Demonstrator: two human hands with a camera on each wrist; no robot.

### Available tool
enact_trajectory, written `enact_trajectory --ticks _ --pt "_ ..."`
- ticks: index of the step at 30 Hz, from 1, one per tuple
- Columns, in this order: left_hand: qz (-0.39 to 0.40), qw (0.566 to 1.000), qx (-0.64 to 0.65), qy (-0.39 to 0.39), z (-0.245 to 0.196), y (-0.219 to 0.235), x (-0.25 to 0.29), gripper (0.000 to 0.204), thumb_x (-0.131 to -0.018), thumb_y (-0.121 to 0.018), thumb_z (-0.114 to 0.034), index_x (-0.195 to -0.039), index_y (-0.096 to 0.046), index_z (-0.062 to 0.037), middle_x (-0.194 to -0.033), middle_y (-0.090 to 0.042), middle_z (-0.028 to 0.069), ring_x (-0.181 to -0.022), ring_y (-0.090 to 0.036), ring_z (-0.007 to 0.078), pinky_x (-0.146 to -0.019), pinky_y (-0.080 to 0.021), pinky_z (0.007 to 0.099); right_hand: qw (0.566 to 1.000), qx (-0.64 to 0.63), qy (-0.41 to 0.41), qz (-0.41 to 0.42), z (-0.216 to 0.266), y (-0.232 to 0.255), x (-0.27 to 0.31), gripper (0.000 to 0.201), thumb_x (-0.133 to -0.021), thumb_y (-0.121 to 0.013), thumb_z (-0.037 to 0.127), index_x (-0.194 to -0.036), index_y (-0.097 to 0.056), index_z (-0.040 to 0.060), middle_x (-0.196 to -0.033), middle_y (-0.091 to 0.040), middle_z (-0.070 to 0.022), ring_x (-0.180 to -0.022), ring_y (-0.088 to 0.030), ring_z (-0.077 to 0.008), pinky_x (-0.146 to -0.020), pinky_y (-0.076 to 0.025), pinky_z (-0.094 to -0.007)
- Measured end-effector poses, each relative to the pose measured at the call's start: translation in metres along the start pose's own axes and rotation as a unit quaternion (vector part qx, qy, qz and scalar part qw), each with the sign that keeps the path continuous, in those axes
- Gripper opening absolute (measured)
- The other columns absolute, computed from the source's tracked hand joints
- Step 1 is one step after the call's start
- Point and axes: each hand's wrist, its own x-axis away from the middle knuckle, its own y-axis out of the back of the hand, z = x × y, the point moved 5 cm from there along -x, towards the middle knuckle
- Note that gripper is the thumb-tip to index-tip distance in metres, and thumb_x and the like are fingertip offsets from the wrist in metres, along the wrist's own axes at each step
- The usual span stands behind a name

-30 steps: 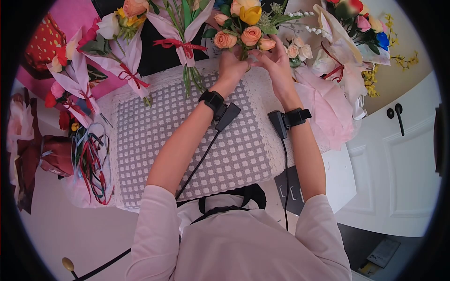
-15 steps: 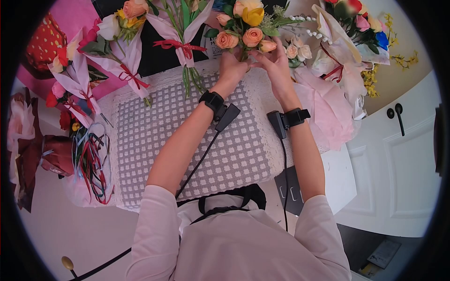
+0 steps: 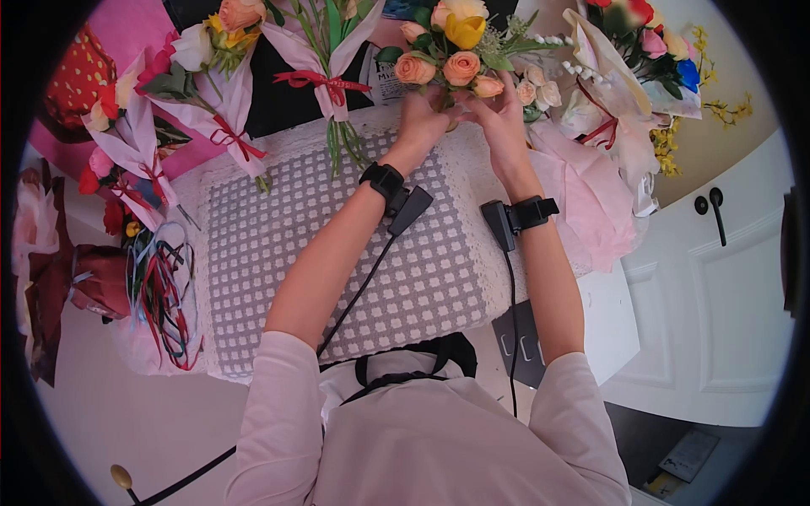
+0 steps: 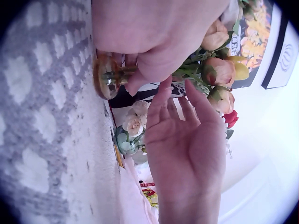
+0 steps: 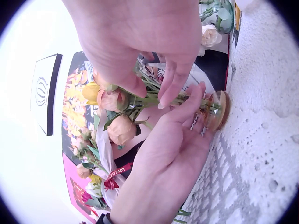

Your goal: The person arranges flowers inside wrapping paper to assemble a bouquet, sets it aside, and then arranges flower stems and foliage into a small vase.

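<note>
My left hand (image 3: 419,124) wraps round an amber glass vase (image 4: 106,78) standing at the back edge of the checked cloth. From the vase rises a bunch of peach roses (image 3: 461,67) with a yellow tulip (image 3: 465,31), white sprays and green leaves. Beside it, my right hand (image 3: 499,126) is at the stems (image 5: 152,99) just under the blooms. Its thumb and fingers lie on either side of the stems, with a gap between the tips in the right wrist view. The left fingers hide much of the vase in the head view.
Wrapped bouquets with red ribbons (image 3: 310,80) lie at the back left, above loose ribbons (image 3: 164,291). Small pale roses (image 3: 537,91) stand in a glass vase (image 4: 126,142) to the right, near pink wrapping paper (image 3: 582,198). A grey-and-white checked cloth (image 3: 337,244) spreads before me.
The peach roses and tulip have shifted slightly right and toward me in the head view. My hands stay at the vase and stems.
</note>
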Motion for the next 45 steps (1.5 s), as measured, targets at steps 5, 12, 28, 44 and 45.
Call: enact_trajectory --ticks 5,12,28,44,45 --pt "0.008 1.0 -0.007 -0.02 0.003 -0.001 -0.004 0.038 -0.077 -0.07 0.012 -0.113 -0.06 0.008 -0.114 -0.067 0.0105 -0.106 -0.062 0.0156 -0.083 -0.051 0.0314 1.0 0.013 -0.027 0.0 -0.003 0.001 0.002 0.051 -0.091 -0.064 0.0 -0.14 -0.047 0.0009 -0.123 -0.067 -0.009 -0.106 -0.068 -0.0179 -0.077 -0.058 -0.0299" --pt "0.084 0.994 -0.066 0.024 -0.01 0.006 0.001 0.052 -0.078 -0.072 0.011 -0.126 -0.057 0.0018 -0.127 -0.064 0.008 -0.117 -0.06 0.0176 -0.097 -0.05 0.0312 0.999 0.032 -0.021 -0.01 -0.002 0.001 0.002 0.049 -0.091 -0.063 0.0 -0.138 -0.049 0.001 -0.122 -0.067 -0.0091 -0.107 -0.068 -0.0179 -0.076 -0.058 -0.0298" --pt "0.094 0.987 -0.129 -0.008 0.014 0.016 0.001 0.055 -0.076 -0.08 -0.001 -0.128 -0.059 0.0033 -0.121 -0.066 0.0083 -0.109 -0.063 0.0148 -0.093 -0.05 0.0288 0.998 -0.028 -0.037 -0.036 -0.017 0.009 -0.001 0.056 -0.085 -0.057 -0.014 -0.137 -0.038 -0.0046 -0.121 -0.06 -0.0145 -0.103 -0.068 -0.0226 -0.075 -0.062 -0.0314" --pt "0.044 0.991 -0.121 -0.026 0.018 0.019 0.002 0.04 -0.081 -0.082 -0.014 -0.114 -0.068 0.0046 -0.104 -0.074 0.0119 -0.093 -0.068 0.0158 -0.083 -0.053 0.0311 0.992 -0.003 -0.119 -0.044 -0.031 0.012 0.002 0.064 -0.079 -0.063 -0.013 -0.135 -0.032 -0.0055 -0.116 -0.06 -0.0192 -0.09 -0.071 -0.0239 -0.073 -0.06 -0.0323" --pt "0.044 0.991 -0.122 -0.025 0.015 0.019 0.003 0.04 -0.081 -0.082 -0.014 -0.114 -0.068 0.0046 -0.104 -0.074 0.0119 -0.093 -0.068 0.0158 -0.083 -0.053 0.0311 0.992 -0.003 -0.12 -0.044 -0.032 0.012 0.002 0.064 -0.079 -0.063 -0.013 -0.135 -0.032 -0.0055 -0.116 -0.06 -0.0192 -0.09 -0.071 -0.0239 -0.073 -0.06 -0.0323"
